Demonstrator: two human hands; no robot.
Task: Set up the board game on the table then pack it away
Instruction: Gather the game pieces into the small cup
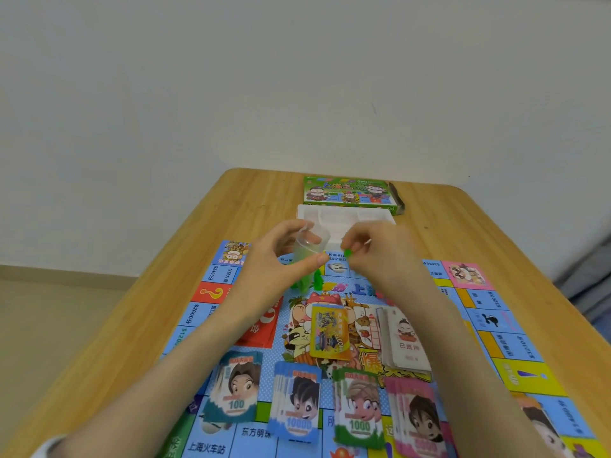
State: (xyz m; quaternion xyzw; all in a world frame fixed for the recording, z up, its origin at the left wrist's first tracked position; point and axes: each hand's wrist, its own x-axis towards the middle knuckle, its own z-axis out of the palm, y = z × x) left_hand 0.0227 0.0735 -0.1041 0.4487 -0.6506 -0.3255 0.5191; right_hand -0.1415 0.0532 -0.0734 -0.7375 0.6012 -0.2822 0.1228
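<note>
The colourful game board lies spread over the wooden table. My left hand holds up a small clear plastic bag with green pieces hanging in its lower end. My right hand pinches one small green piece just right of the bag's mouth. Stacks of play money lie along the board's near side: a 100 stack, a 10000 stack, a 1000 stack and a pink stack. A yellow card deck and a white card deck rest mid-board.
The white plastic insert tray sits beyond the board's far edge, and the green game box lies behind it near the table's far edge. A red card stack lies under my left forearm. A plain wall rises behind the table.
</note>
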